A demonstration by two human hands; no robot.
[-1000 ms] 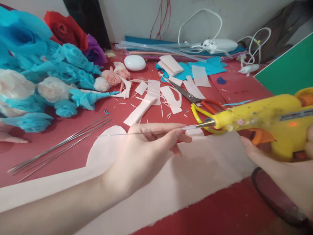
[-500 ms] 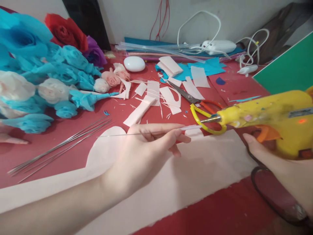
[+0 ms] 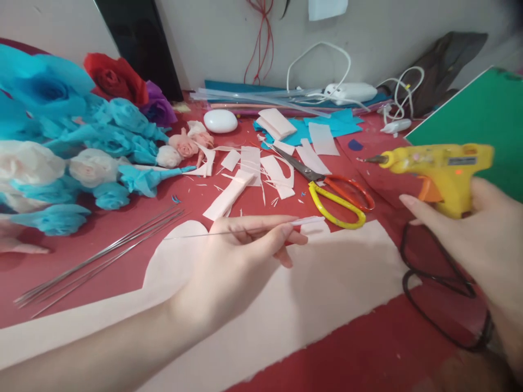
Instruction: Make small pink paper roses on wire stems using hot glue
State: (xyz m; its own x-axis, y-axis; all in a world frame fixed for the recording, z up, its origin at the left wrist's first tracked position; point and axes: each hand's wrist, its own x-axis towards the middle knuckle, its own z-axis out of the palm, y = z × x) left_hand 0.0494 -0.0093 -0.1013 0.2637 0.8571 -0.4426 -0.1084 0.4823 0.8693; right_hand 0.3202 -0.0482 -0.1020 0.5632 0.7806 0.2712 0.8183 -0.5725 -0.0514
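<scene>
Pinched between the thumb and fingers of my left hand (image 3: 241, 267) is a thin metal wire (image 3: 186, 236). A pale, narrow wrapped tip (image 3: 311, 220) sticks out past the fingertips to the right. My right hand (image 3: 474, 239) grips a yellow glue gun (image 3: 439, 159) by its handle, with the thumb close to the orange trigger (image 3: 430, 190). The gun's nozzle points left, well apart from the wire's tip. Beneath my left hand lies a large pale pink paper sheet (image 3: 261, 337) with a rounded end.
Yellow-and-red-handled scissors (image 3: 314, 177) lie beyond my left hand among pale paper scraps (image 3: 250, 163). Loose wires (image 3: 106, 247) rest at left, below blue and white paper flowers (image 3: 93, 163). A black cord (image 3: 433, 277) hangs under my right hand. A green board (image 3: 478, 120) stands at right.
My right hand has drawn the glue gun away to the right and back, so its nozzle has left the wire's tip. My left hand keeps its pinch. The view has tilted slightly up.
</scene>
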